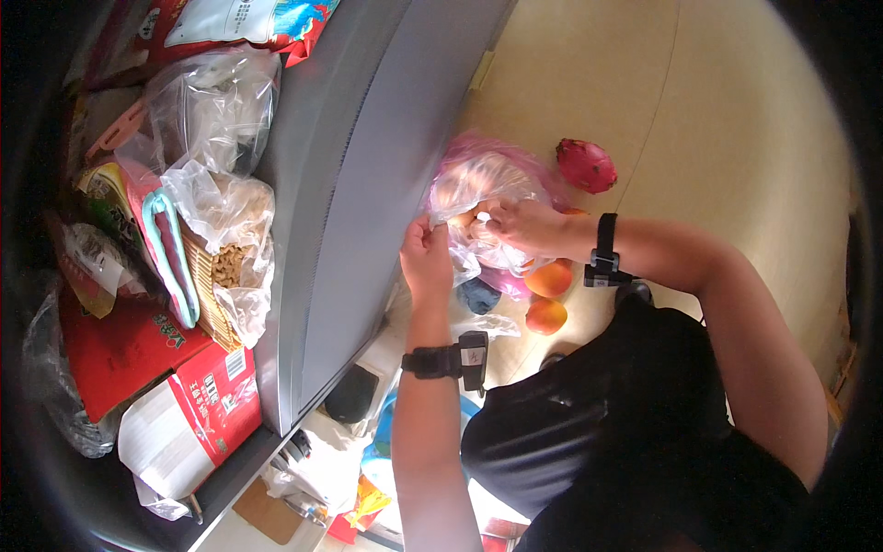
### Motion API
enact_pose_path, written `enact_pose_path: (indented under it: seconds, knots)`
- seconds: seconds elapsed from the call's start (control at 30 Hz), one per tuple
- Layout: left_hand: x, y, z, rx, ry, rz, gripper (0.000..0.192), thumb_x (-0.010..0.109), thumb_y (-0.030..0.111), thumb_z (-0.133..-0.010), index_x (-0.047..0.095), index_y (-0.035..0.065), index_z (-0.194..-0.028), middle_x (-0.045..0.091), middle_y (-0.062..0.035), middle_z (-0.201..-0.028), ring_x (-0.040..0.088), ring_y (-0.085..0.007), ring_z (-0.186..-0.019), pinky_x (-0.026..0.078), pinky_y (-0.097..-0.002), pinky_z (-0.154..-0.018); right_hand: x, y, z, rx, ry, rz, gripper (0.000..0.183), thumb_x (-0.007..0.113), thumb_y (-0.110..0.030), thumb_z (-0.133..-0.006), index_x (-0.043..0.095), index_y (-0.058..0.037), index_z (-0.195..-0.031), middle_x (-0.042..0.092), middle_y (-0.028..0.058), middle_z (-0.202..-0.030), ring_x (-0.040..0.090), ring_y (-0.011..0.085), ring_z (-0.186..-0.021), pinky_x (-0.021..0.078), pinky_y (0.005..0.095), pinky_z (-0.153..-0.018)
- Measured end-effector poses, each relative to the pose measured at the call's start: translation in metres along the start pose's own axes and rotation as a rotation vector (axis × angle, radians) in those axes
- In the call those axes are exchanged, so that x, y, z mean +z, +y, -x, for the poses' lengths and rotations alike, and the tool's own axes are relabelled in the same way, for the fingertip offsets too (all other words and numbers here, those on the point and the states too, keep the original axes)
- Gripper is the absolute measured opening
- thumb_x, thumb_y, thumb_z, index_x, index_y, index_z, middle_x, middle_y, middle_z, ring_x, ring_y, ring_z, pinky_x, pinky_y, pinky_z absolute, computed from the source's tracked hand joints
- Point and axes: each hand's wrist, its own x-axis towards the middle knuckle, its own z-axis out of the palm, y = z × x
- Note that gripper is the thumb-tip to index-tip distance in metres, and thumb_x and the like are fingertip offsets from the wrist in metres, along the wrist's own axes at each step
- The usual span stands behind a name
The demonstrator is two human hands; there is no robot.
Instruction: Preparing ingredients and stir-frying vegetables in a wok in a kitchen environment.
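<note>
A clear plastic bag (481, 181) with several round, pale orange-brown things inside lies in front of me beside a grey appliance. Its contents are blurred by the film and glare. My left hand (427, 257) pinches the bag's near-left edge between thumb and fingers. Opposite it, my right hand (531, 226) has its fingertips bunched at the middle of the bag, on a small bright white bit that looks like gathered film. Pink plastic film (528, 163) shows around and under the clear bag. Two orange-red fruits, an upper one (549, 278) and a lower one (546, 316), rest just below my right hand.
A dragon fruit (586, 165) lies on the beige floor (724, 138). The grey appliance (386, 145) borders my left side; its top carries a red carton (214, 407), a bamboo mat (210, 303) and plastic bags (214, 110). A dark bundle (479, 295) and a blue basin (383, 431) are nearer me.
</note>
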Motion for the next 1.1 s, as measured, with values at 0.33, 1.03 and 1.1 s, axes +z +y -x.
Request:
enact_pose_path:
  seconds: [0.33, 1.03, 1.1]
  knots:
    - [0.004, 0.0, 0.006, -0.016, -0.043, 0.045, 0.015, 0.058, 0.01, -0.081, 0.057, -0.0014, -0.091, 0.054, 0.0001, -0.07, 0.046, -0.0062, -0.061, 0.039, -0.0228, -0.056, -0.013, 0.0, 0.007, 0.159, 0.256, -0.543, 0.021, 0.053, 0.006, -0.069, 0.049, 0.0, -0.089, 0.052, 0.0141, -0.089, 0.055, 0.0347, -0.079, 0.0448, 0.0412, -0.064]
    - [-0.049, -0.021, 0.044, -0.139, -0.31, -0.068, 0.043, 0.047, 0.031, -0.09, 0.044, 0.0026, -0.122, 0.049, -0.0093, -0.117, 0.051, -0.0192, -0.099, 0.04, -0.0305, -0.086, -0.152, -0.02, 0.037, 0.331, 0.612, -0.83, 0.012, 0.053, 0.006, -0.074, 0.052, -0.003, -0.082, 0.052, 0.0018, -0.071, 0.046, 0.0084, -0.06, 0.0376, 0.0229, -0.052]
    - [-0.064, -0.004, 0.082, -0.08, -0.388, -0.135, 0.044, 0.048, 0.034, -0.089, 0.047, -0.0005, -0.117, 0.051, -0.0158, -0.116, 0.047, -0.0288, -0.109, 0.035, -0.0383, -0.093, -0.183, -0.025, 0.063, 0.347, 0.655, -0.766, 0.012, 0.054, 0.006, -0.073, 0.051, -0.0032, -0.081, 0.053, 0.0029, -0.072, 0.049, 0.0114, -0.062, 0.039, 0.0247, -0.054]
